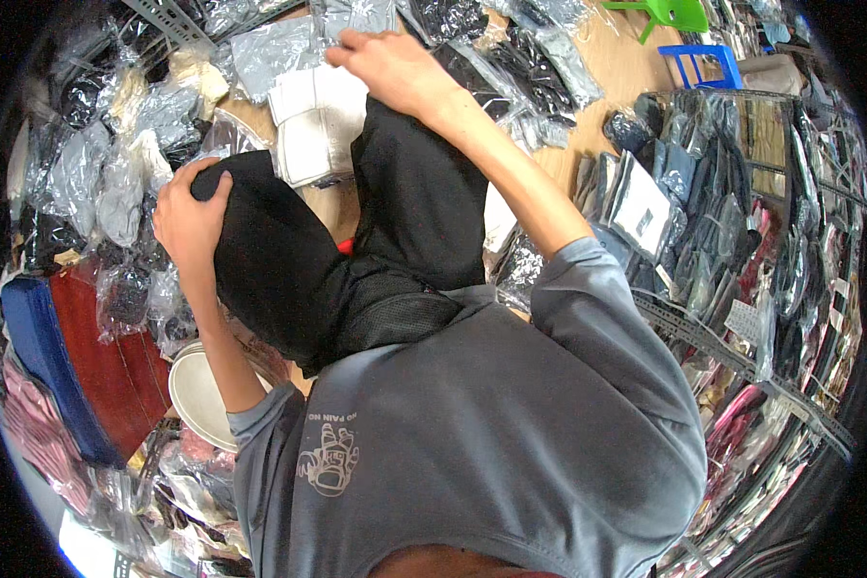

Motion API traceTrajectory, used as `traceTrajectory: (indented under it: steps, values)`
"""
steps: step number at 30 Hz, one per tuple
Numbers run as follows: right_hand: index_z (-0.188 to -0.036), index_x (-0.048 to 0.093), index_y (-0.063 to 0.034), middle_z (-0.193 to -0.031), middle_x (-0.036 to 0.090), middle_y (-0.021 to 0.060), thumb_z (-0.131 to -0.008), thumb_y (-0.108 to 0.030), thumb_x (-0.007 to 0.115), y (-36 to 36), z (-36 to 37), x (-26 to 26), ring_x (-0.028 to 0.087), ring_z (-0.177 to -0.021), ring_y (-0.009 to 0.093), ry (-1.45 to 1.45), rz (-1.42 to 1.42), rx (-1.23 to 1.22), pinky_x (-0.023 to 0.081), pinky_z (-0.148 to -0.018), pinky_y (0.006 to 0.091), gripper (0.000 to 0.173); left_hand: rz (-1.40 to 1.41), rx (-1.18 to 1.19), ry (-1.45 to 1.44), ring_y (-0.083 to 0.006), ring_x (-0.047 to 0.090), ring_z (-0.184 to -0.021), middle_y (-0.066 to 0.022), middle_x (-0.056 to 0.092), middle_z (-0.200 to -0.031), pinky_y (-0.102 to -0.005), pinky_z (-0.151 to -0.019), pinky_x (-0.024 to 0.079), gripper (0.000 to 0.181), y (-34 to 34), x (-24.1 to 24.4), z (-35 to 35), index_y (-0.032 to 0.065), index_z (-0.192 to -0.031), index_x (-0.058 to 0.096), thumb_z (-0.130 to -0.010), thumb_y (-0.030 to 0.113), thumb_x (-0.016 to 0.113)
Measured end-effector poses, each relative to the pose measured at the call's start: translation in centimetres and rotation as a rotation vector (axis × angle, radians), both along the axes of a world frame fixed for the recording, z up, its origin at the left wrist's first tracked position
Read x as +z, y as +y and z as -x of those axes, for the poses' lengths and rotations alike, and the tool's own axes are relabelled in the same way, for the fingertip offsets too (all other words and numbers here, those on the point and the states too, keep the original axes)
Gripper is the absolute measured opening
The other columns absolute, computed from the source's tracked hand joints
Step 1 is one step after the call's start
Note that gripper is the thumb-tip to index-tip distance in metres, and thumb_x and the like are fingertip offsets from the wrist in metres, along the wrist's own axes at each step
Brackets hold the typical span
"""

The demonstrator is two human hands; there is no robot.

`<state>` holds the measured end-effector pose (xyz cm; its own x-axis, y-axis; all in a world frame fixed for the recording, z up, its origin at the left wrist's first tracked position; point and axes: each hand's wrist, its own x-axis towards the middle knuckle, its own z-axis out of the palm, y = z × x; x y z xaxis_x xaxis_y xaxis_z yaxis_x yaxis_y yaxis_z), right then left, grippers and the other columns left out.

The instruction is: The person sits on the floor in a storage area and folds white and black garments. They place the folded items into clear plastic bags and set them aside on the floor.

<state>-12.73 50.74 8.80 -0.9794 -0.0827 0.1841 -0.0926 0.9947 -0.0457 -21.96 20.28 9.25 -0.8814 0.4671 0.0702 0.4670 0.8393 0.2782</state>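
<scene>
My left hand (188, 212) rests on my left knee, in black trousers (278, 253), with thumb and fingers apart and nothing in it. My right hand (394, 71) reaches over the far edge of a bundle of folded white fabric (318, 126). A thin cord seems to cross this bundle, which lies on the wooden floor just beyond and between my knees. The right fingertips are near a clear plastic bag of grey fabric (274, 54); whether they pinch it cannot be made out.
Bagged garments (144, 130) are heaped at left and ahead. Metal racks (693, 329) packed with clothes in plastic stand at right. A blue plastic stool (704, 66) and a green one (668, 13) are at far right. A whitish round tub (199, 394) and dark red fabric (108, 347) lie left.
</scene>
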Motion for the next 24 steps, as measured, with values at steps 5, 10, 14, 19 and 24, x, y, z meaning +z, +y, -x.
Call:
traceTrajectory:
  steps: [5,10,14,19,24]
  values:
    - [-0.119,0.063,-0.0099,-0.113,0.066,0.0110,-0.081,-0.004,0.067,-2.6,0.8,-1.8,0.070,-0.097,0.036,-0.295,0.031,0.135,0.058,-0.082,0.0446,0.038,-0.013,-0.049,0.085,-0.0296,0.064,-0.108,-0.0031,0.072,-0.112,-0.0416,-0.094,0.051,0.029,0.4,-1.2,-0.1,0.0173,-0.105,0.073,-0.083,0.036,0.076]
    - [-0.119,0.064,-0.0109,-0.107,0.068,0.0116,-0.076,-0.004,0.071,-4.4,1.9,-2.9,0.068,-0.101,0.034,-0.369,0.343,0.184,0.054,-0.087,0.0476,0.044,-0.071,-0.053,0.176,-0.0284,0.066,-0.103,-0.0031,0.072,-0.110,-0.0398,-0.090,0.052,0.028,-1.0,-1.9,-0.3,0.0140,-0.101,0.073,-0.081,0.034,0.077]
    - [-0.117,0.065,-0.0082,-0.102,0.068,0.0130,-0.079,-0.004,0.070,-3.3,2.3,-4.9,0.069,-0.093,0.033,-0.207,0.479,0.240,0.054,-0.083,0.0433,0.038,-0.144,-0.097,0.266,-0.0290,0.067,-0.099,-0.0051,0.073,-0.104,-0.0401,-0.087,0.055,0.029,-1.8,-2.8,-0.4,0.0139,-0.096,0.073,-0.075,0.033,0.080]
    - [-0.112,0.065,-0.0114,-0.094,0.065,0.0100,-0.083,-0.004,0.068,-4.4,1.7,-1.7,0.068,-0.088,0.031,-0.327,0.511,0.165,0.053,-0.079,0.0429,0.030,-0.102,-0.097,0.190,-0.0328,0.067,-0.100,-0.0083,0.071,-0.105,-0.0476,-0.088,0.053,0.040,-1.1,-3.3,0.4,0.0126,-0.099,0.072,-0.072,0.041,0.075]
    - [-0.111,0.065,-0.0109,-0.090,0.064,0.0100,-0.083,-0.004,0.070,-5.4,2.4,-1.1,0.067,-0.085,0.031,-0.333,0.473,0.199,0.053,-0.078,0.0439,0.029,0.298,-0.240,-0.426,-0.0361,0.068,-0.108,-0.0150,0.071,-0.118,-0.0466,-0.091,0.053,0.051,0.9,-1.8,5.2,0.0133,-0.109,0.075,-0.072,0.047,0.071]
